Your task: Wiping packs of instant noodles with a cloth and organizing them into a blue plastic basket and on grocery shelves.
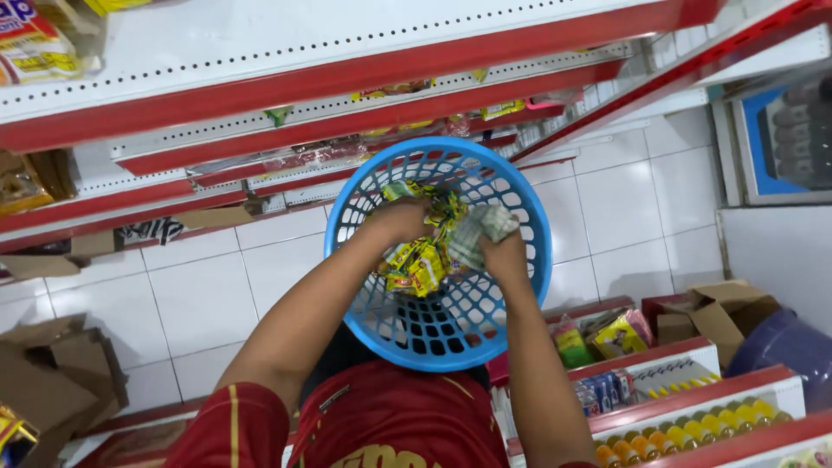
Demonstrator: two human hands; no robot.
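Below the head camera, both hands reached into a round blue plastic basket (pixel 451 334) with a slotted wall, held over the white tiled floor (pixel 208 295). The left hand (pixel 400 218) was clenched around a bunch of yellow and green sachets (pixel 418 264) that hung inside the basket. The right hand (pixel 504 254) grasped a pale green packet (pixel 482 230) just beside them. Red-edged white shelves (pixel 329 78) ran past above, and flattened cardboard boxes (pixel 52 381) lay on the floor at the left.
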